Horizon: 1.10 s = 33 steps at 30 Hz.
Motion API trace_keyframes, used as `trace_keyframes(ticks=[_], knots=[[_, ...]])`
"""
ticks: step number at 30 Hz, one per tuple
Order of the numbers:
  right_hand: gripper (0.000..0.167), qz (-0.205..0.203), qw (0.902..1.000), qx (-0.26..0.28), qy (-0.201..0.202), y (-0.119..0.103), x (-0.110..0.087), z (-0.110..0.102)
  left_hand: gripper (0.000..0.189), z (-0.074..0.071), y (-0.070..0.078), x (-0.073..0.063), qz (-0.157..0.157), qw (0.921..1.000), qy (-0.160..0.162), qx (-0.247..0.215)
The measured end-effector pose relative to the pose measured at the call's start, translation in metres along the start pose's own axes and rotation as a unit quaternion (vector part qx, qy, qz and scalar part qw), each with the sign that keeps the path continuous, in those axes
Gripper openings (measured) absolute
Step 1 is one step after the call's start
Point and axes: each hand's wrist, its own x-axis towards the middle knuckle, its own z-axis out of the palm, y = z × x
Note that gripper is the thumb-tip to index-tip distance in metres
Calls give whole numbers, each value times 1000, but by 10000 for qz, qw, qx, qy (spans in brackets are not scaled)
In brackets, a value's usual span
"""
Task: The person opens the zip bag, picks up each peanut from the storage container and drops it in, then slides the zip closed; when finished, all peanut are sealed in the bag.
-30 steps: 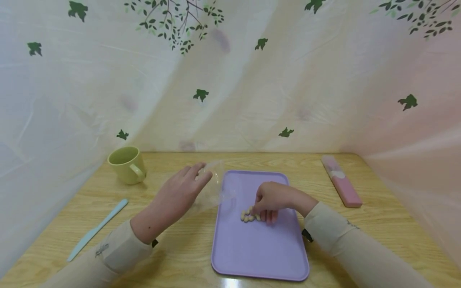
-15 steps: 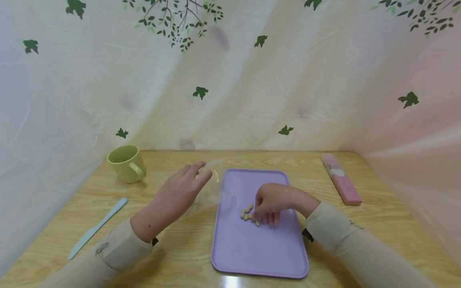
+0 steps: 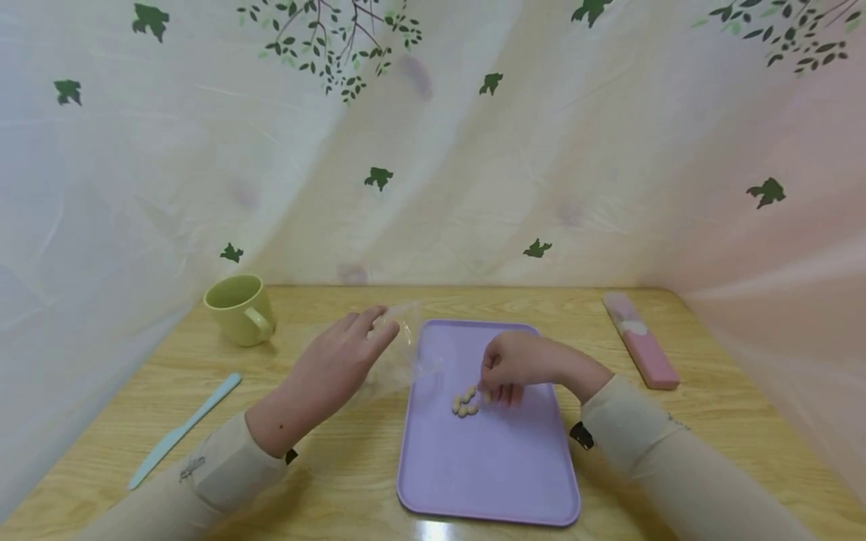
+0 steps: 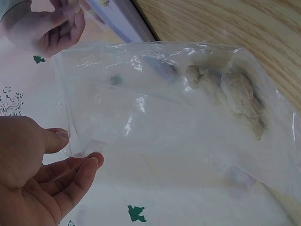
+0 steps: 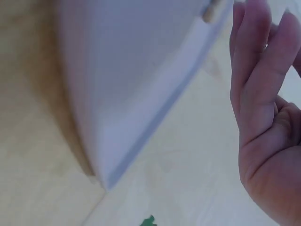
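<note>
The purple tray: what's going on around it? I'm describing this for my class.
A person is working with both hands. The left hand holds a clear plastic bag by its edge; tan pieces show inside. On the purple tray lies a small cluster of peanut-like pieces; the right hand is above the tray and seems to pinch one. A green mug stands off to the left.
</note>
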Motion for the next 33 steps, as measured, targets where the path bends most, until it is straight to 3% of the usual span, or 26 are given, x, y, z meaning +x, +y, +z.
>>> trace_keyframes(ticks=[5,11,20,33], knots=[[15,-358,9978,504,231,-11,1,-10,39,0,0,1,6,10000,24,4],[22,-625,9908,984,691,-28,9,-10,37,-1,0,2,-63,9998,-182,59],[22,-550,9828,1370,1112,-47,23,-4,35,-1,2,2,-114,9994,-321,117],[24,-469,9802,1512,1193,-49,35,4,37,1,4,-1,-118,9996,-180,173]])
